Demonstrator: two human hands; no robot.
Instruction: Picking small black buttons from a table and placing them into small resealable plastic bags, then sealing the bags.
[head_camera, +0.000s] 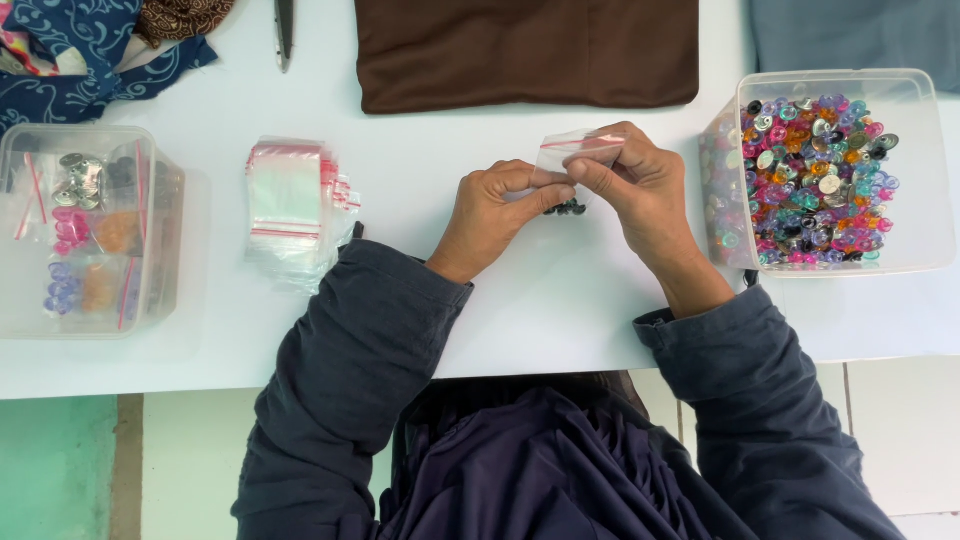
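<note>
Two hands meet over the white table (560, 310), pinching one small clear bag (578, 150) between them. Left hand (497, 215) grips the bag's lower edge with thumb and forefinger; right hand (640, 190) clamps its red-striped top. Dark buttons (568, 208) sit inside at the bottom. Right of the hands, a tub (920, 180) brims with coloured buttons; left, a bag stack (290, 200) and a second tub (90, 230) of packed bags.
</note>
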